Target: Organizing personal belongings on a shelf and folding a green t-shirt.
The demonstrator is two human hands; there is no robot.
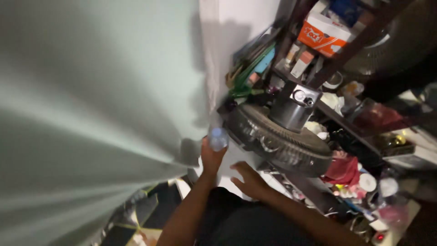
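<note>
By a pale wall [91, 91] and cluttered shelves [346, 114], left hand [211, 157] grips a bottle [218, 138]; right hand [249, 181] spread empty.

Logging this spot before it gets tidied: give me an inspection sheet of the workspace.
Surface: white ledge beside the wall, partly bare.
Things in hand: small clear bottle with a blue cap.
Clutter: round fan lying tilted, red cloth, orange and white box, small items packed on the dark shelves.
Hands: left hand grips the bottle; right hand open, fingers spread over the ledge.
Cables: nothing seen.
Surroundings: pale curtain, dim light, blurred.
</note>
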